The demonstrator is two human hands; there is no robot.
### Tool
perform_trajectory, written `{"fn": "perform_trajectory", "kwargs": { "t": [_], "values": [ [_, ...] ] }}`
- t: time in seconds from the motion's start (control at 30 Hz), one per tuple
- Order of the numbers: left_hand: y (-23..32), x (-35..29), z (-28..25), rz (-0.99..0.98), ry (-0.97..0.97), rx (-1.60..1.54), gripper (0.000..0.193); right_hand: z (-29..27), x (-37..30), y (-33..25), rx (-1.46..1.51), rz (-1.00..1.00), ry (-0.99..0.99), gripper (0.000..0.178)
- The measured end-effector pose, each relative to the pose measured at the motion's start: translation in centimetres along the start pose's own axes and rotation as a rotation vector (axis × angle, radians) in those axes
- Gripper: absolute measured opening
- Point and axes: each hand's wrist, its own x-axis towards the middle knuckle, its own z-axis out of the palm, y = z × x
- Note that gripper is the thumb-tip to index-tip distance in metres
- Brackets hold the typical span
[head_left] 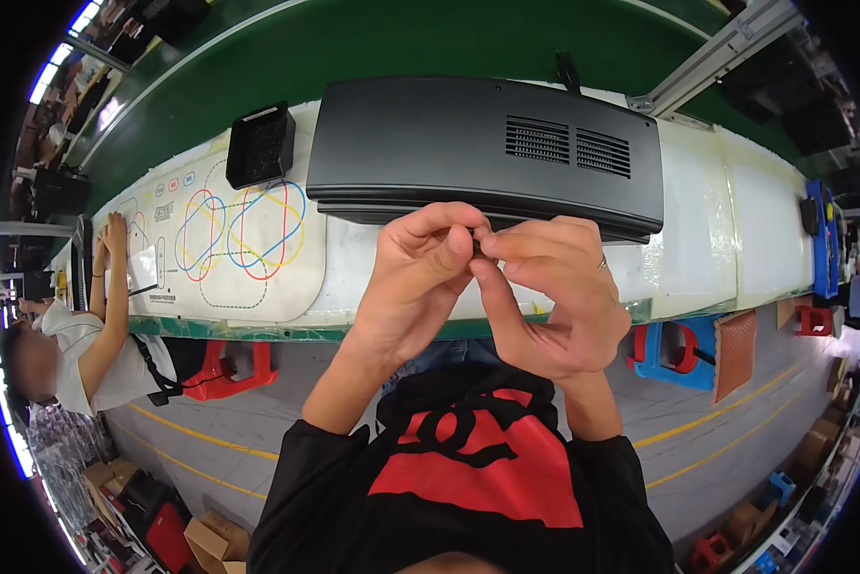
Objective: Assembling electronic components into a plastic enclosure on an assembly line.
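Note:
Both hands meet in front of my chest, fingertips close together around a tiny dark piece (477,246) too small to name. My left hand (413,273) is closed, its thumb and forefinger pinched at that piece. From the other side, my right hand (562,292) is also closed, with thumb and fingertips pressed to the same spot. Just beyond the fingers, a long black housing (420,143) with two slotted vents lies on the bench. The fingers hide part of its near edge.
On the bench (703,220), a black open tray (260,145) stands left of the housing, beside a mat (195,287) printed with coloured loops. A co-worker (114,344) reaches over the bench at far left. Red (224,375) and blue (674,356) stools stand below the bench edge.

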Motion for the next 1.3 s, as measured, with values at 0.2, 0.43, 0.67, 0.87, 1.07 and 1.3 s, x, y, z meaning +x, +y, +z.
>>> {"fn": "perform_trajectory", "kwargs": {
  "t": [0.2, 0.43, 0.67, 0.87, 1.07, 1.3],
  "values": [
    [-1.0, 0.2, 0.0, -0.033, 0.046, 0.053, 0.019, -1.3, -0.4, 0.3, 0.001, 0.063, -0.011, 0.039],
    [-0.2, 3.1, 1.6, 0.285, 0.103, 0.762, 0.014, -6.0, 2.1, 3.6, -0.157, 0.17, -0.036, 0.04],
    [4.3, 8.5, -1.2, 0.533, 0.135, 1.472, 0.01, -12.3, 4.9, 14.1, -0.352, 0.434, -0.349, 0.029],
    [4.0, 8.0, -1.6, 0.545, 0.185, 1.422, 0.009, -11.8, 7.4, 13.4, -0.5, 0.36, -0.598, 0.026],
    [4.5, 8.1, -1.9, 0.473, 0.16, 1.445, 0.01, -11.3, 10.6, 13.7, -0.655, 0.47, -0.947, 0.022],
    [5.0, 8.0, -2.1, 0.365, 0.145, 1.385, 0.011, -11.1, 13.8, 17.7, -0.467, 1.013, -1.081, 0.029]
  ]
}}
